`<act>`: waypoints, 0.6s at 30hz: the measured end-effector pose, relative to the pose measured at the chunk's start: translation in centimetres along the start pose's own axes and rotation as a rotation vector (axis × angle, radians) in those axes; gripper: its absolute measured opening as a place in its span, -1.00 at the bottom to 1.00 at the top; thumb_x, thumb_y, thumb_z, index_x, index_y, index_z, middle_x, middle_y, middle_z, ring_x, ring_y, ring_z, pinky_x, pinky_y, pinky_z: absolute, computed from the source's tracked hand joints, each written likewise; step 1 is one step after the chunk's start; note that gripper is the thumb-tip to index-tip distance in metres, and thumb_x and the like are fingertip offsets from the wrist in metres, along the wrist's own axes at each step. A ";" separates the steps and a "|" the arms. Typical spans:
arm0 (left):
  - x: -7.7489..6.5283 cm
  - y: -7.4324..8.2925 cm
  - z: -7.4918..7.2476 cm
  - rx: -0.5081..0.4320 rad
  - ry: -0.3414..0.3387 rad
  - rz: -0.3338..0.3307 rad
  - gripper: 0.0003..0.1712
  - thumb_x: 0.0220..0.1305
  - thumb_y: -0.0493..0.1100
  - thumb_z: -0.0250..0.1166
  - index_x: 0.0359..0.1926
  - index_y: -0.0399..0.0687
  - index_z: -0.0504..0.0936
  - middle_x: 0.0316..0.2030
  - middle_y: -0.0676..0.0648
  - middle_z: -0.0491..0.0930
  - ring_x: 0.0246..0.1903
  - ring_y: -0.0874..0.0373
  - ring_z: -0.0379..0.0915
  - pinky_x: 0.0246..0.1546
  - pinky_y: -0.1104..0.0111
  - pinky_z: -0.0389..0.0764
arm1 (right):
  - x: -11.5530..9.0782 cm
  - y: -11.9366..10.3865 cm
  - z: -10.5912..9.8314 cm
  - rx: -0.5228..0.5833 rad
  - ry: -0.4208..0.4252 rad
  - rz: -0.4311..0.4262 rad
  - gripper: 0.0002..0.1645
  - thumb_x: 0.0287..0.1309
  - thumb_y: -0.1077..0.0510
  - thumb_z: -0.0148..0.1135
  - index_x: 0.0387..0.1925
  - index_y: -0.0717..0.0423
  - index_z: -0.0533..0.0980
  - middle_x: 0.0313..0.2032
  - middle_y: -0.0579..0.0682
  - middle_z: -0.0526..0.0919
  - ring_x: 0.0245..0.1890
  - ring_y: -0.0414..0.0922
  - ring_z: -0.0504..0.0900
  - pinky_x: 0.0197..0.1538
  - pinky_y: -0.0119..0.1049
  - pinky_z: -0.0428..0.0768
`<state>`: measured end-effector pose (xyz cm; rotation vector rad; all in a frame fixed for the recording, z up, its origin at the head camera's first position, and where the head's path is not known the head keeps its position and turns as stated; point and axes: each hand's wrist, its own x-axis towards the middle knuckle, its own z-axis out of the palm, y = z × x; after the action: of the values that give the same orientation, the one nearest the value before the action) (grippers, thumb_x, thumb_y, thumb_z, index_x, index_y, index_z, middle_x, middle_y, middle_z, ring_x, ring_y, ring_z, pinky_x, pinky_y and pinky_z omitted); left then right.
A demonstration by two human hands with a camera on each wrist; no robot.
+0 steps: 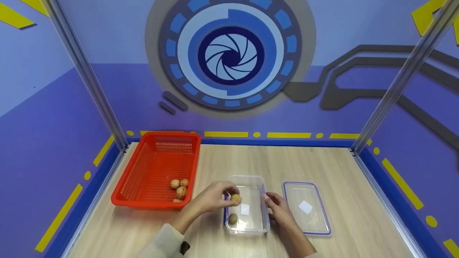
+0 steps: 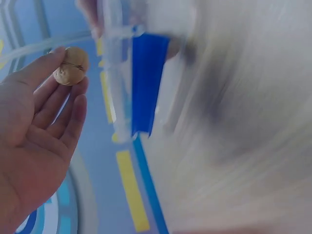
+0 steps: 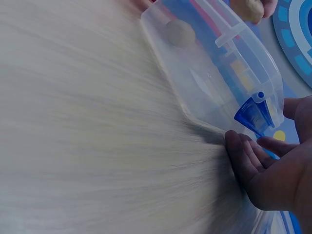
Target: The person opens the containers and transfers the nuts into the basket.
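Observation:
My left hand (image 1: pixel 217 196) pinches a walnut (image 2: pixel 71 66) between thumb and fingertips, over the left side of a clear plastic box (image 1: pixel 251 229). Another walnut (image 1: pixel 233 219) lies inside the box, in its near left corner. At the box's right side my right hand (image 1: pixel 280 209) holds the wall, thumb at the rim and fingers against the outside. In the right wrist view those fingers are beside a blue clip (image 3: pixel 256 114). A second blue clip (image 2: pixel 147 83) hangs down on the box's left side.
Left of the box stands a red plastic basket (image 1: pixel 154 205) with several walnuts (image 1: pixel 181 192) in its near right corner. A clear lid (image 1: pixel 304 193) with a blue-purple seal lies on the wooden table (image 1: pixel 344 179), right of the box. Patterned panels (image 1: pixel 122 100) enclose the table.

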<state>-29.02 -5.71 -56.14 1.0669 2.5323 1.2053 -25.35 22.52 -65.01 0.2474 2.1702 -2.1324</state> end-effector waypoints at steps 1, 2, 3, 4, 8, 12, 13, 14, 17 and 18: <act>-0.2 0.0 -0.6 -0.007 0.027 0.003 -0.68 0.26 -0.08 0.57 -0.02 -0.03 0.75 -0.15 0.12 0.72 -0.13 0.28 0.62 0.01 0.20 0.73 | 0.0 0.0 0.0 0.001 0.001 0.001 -0.36 0.55 -0.04 0.22 0.35 0.38 0.41 0.19 0.30 0.58 0.14 0.13 0.63 0.10 0.07 0.71; -0.5 0.0 -1.1 -0.014 0.052 0.003 -0.68 0.27 -0.08 0.57 0.00 -0.03 0.74 -0.14 0.11 0.71 -0.12 0.26 0.63 0.02 0.21 0.73 | 0.0 0.0 0.0 -0.002 0.003 -0.001 -0.36 0.55 -0.05 0.22 0.35 0.38 0.41 0.19 0.30 0.58 0.13 0.12 0.63 0.09 0.07 0.71; -0.7 -0.1 -1.7 -0.015 0.078 0.001 -0.68 0.28 -0.08 0.56 0.01 -0.04 0.74 -0.13 0.11 0.71 -0.11 0.24 0.64 0.02 0.21 0.73 | 0.0 0.0 0.0 -0.004 0.003 0.000 -0.36 0.55 -0.04 0.22 0.35 0.38 0.41 0.20 0.30 0.58 0.13 0.12 0.63 0.09 0.06 0.72; -1.0 -0.1 -2.2 -0.022 0.103 0.001 -0.67 0.29 -0.08 0.56 0.01 -0.05 0.73 -0.13 0.09 0.72 -0.10 0.22 0.64 0.02 0.20 0.73 | 0.0 0.0 0.1 -0.005 0.002 0.000 -0.36 0.56 -0.04 0.21 0.35 0.38 0.41 0.20 0.30 0.58 0.13 0.12 0.63 0.09 0.06 0.71; -2.2 -0.6 -4.2 -0.016 0.207 -0.012 -0.69 0.31 -0.08 0.54 0.01 -0.05 0.72 -0.12 0.08 0.72 -0.10 0.16 0.66 0.02 0.13 0.74 | 0.0 0.0 0.1 0.001 -0.005 0.005 -0.38 0.57 -0.03 0.20 0.36 0.37 0.41 0.21 0.30 0.58 0.15 0.13 0.62 0.11 0.09 0.70; -3.2 -1.2 -5.6 -0.007 0.305 -0.026 -0.66 0.28 -0.08 0.57 0.00 -0.07 0.72 -0.13 0.08 0.73 -0.12 0.15 0.67 0.00 0.16 0.75 | 0.0 0.0 0.0 0.006 -0.009 0.006 -0.38 0.58 -0.03 0.18 0.37 0.37 0.40 0.22 0.30 0.57 0.19 0.17 0.59 0.16 0.15 0.67; -3.4 -1.3 -5.9 -0.004 0.325 -0.032 -0.65 0.27 -0.07 0.58 0.00 -0.08 0.72 -0.13 0.08 0.73 -0.13 0.15 0.67 -0.01 0.17 0.75 | 0.0 0.0 0.0 0.005 -0.008 0.005 -0.38 0.58 -0.03 0.18 0.37 0.37 0.41 0.23 0.29 0.57 0.20 0.18 0.59 0.17 0.15 0.67; -3.6 -1.4 -6.1 -0.005 0.340 -0.043 -0.64 0.27 -0.06 0.58 0.00 -0.08 0.72 -0.13 0.09 0.73 -0.14 0.16 0.67 -0.02 0.17 0.76 | 0.0 0.0 0.0 0.002 -0.008 0.006 -0.38 0.58 -0.04 0.18 0.37 0.36 0.40 0.23 0.29 0.57 0.21 0.18 0.59 0.17 0.14 0.66; -4.3 -1.8 -6.8 -0.012 0.376 -0.072 -0.62 0.25 -0.05 0.60 0.00 -0.08 0.72 -0.15 0.10 0.73 -0.16 0.18 0.66 -0.03 0.14 0.76 | -0.1 -0.1 0.0 -0.005 -0.011 0.002 -0.37 0.58 -0.04 0.18 0.37 0.36 0.40 0.22 0.30 0.57 0.20 0.19 0.60 0.16 0.13 0.68; -4.5 -1.9 -7.0 -0.009 0.387 -0.080 -0.62 0.25 -0.05 0.60 0.00 -0.08 0.72 -0.15 0.11 0.72 -0.17 0.18 0.65 -0.03 0.14 0.76 | -0.1 -0.1 0.0 -0.007 -0.013 0.001 -0.38 0.58 -0.03 0.18 0.38 0.36 0.40 0.22 0.30 0.57 0.19 0.18 0.61 0.15 0.12 0.69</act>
<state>-29.52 -13.84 -53.63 0.7817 2.8106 1.5256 -25.22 22.52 -64.87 0.2327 2.1701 -2.1191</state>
